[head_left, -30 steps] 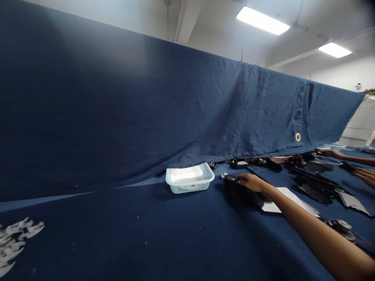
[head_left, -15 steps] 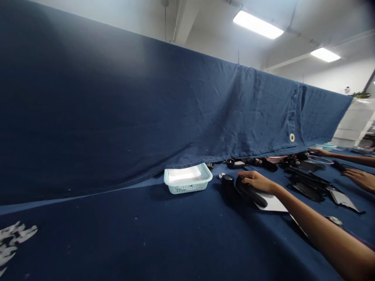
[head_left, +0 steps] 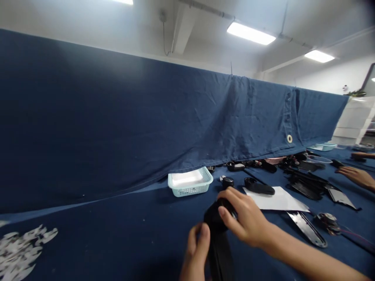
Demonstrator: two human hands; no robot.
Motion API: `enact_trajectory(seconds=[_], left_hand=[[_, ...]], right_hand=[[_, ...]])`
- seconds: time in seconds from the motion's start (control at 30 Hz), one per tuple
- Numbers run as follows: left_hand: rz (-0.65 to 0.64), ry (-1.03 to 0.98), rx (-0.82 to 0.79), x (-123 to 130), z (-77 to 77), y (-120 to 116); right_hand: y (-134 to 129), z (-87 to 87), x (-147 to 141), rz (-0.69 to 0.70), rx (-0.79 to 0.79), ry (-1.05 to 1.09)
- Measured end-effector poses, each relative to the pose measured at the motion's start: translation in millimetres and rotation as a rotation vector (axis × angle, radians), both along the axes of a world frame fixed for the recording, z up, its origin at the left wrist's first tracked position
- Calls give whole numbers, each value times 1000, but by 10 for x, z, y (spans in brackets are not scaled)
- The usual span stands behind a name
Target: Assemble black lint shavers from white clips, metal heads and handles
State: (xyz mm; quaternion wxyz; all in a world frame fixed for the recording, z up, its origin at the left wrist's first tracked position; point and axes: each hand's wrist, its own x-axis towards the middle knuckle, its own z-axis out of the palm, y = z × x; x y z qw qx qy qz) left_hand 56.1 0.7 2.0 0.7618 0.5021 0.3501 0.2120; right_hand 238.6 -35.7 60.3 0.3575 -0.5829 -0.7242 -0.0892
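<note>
A long black plastic part with a rounded head [head_left: 221,249] is held between my two hands over the near middle of the blue cloth. My right hand [head_left: 246,218] wraps over its head from above and the right, fingers closed on it. At its left side my left hand [head_left: 197,249] grips it with the thumb up along the edge. The lower end runs toward the bottom of the view and is partly cut off. Just beyond my right hand stands a small round black piece [head_left: 227,182]. A similar long black part [head_left: 260,187] lies on a white sheet [head_left: 281,201].
A light-blue basket [head_left: 190,190] holding white sheets stands ahead. White scraps [head_left: 23,249] lie at left. On the right are a long shiny strip [head_left: 307,229], a wired round component [head_left: 328,222], black casings [head_left: 304,185], and another person's hand [head_left: 356,176]. A blue curtain [head_left: 146,117] hangs behind.
My right hand has moved left and toward me from the white sheet. My left hand has come into view, and both now hold a black part. The view has tilted up slightly.
</note>
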Motion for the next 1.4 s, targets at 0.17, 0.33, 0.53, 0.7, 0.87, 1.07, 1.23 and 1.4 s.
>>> enact_trajectory(seconds=[0.17, 0.33, 0.53, 0.7, 0.87, 1.07, 1.23, 1.4], left_hand=[[-74, -98, -245, 356, 10, -57], [-124, -171, -383, 313, -106, -133], [-169, -211, -444, 258, -19, -124], [-124, -186, -406, 210, 10, -28], [-98, -120, -370, 254, -74, -4], [-108, -77, -392, 312, -107, 77], [-86, -96, -410, 239, -84, 129], [-9, -39, -400, 32, -45, 61]], right_hand=[[-48, -117, -207, 76, 3, 44], [-124, -168, -87, 219, 59, -67], [-228, 25, 144, 548, -70, -196], [-364, 117, 88, 361, -345, 320], [-345, 8, 136, 264, -473, 451], [-273, -171, 193, 252, -478, 573], [-267, -212, 183, 322, -418, 217], [-304, -376, 191, 456, -328, 102]])
